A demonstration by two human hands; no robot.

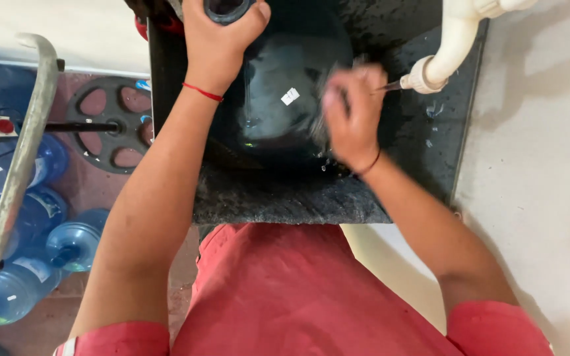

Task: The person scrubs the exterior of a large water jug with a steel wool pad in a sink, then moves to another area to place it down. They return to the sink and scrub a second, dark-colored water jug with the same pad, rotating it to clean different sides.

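A large clear water jug (pixel 278 105) lies on its side on a dark wet stone slab (pixel 285 198). My left hand (pixel 219 36) is shut around the jug's neck at the top of the view. My right hand (pixel 351 115) presses against the jug's side and is blurred; whether it holds a scrubber or cloth I cannot tell. A small white sticker (pixel 290 96) sits on the jug. Drops of water fly off near my right wrist.
A white pipe with a tap (pixel 440 56) juts over the slab at the upper right. Several blue water jugs (pixel 28 231) lie on the floor at the left behind a grey metal bar (pixel 24 145). A dark wheel (pixel 110 122) lies beside the slab.
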